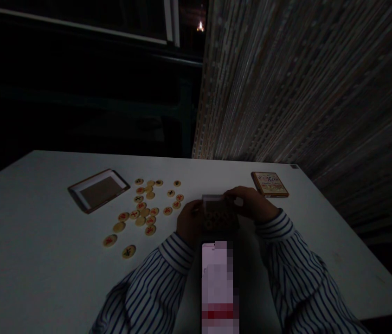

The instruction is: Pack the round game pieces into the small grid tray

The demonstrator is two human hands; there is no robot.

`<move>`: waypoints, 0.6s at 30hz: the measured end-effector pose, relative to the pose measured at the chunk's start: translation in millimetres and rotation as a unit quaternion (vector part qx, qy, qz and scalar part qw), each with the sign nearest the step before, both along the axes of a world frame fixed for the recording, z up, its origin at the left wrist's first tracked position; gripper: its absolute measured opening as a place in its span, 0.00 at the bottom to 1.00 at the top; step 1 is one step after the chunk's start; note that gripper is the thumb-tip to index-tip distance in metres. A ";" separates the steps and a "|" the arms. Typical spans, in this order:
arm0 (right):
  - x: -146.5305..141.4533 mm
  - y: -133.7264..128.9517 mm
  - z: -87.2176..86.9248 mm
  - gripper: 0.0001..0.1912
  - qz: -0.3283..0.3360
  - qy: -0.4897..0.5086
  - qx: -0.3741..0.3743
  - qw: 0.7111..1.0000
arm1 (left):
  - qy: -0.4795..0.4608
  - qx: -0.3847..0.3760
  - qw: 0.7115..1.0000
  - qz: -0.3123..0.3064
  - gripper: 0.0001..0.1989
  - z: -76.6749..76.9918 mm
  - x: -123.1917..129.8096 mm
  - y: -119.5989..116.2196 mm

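Observation:
Between my hands is a small, dark open box (217,204) with several round Chinese chess pieces (220,216) in its near part. My left hand (189,220) is closed on the box's left side, its fingertips partly lost in shadow. At the far right corner, my right hand (251,203) grips the edge with bent fingers. Left of the box, loose Chinese chess pieces (150,220) are scattered over the white table (53,264). Some show red or dark characters, others a plain face.
An open, shallow box part (99,189) with a pale rim lies at the left. A printed flat box (270,184) rests at the far right. Closer to me, a lit phone (216,278) is between my forearms. A string curtain (251,83) hangs behind the table.

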State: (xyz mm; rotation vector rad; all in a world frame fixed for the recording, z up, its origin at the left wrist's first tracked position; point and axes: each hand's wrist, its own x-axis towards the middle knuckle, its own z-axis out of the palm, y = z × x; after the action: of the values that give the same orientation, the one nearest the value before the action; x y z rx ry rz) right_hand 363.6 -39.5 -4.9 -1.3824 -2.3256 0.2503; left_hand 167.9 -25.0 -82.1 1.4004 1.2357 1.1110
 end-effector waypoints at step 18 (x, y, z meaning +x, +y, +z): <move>12.6 -2.3 -2.0 0.11 -0.043 -0.125 -0.128 0.983 | 0.121 0.028 0.990 -0.059 0.16 -0.9 -1.8 -1.9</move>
State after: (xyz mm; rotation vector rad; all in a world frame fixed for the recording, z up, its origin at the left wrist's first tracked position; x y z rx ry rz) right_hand 376.2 -41.8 -6.9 -1.7227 -2.4958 0.3800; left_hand 166.1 -26.9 -83.0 1.6672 1.2806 0.9198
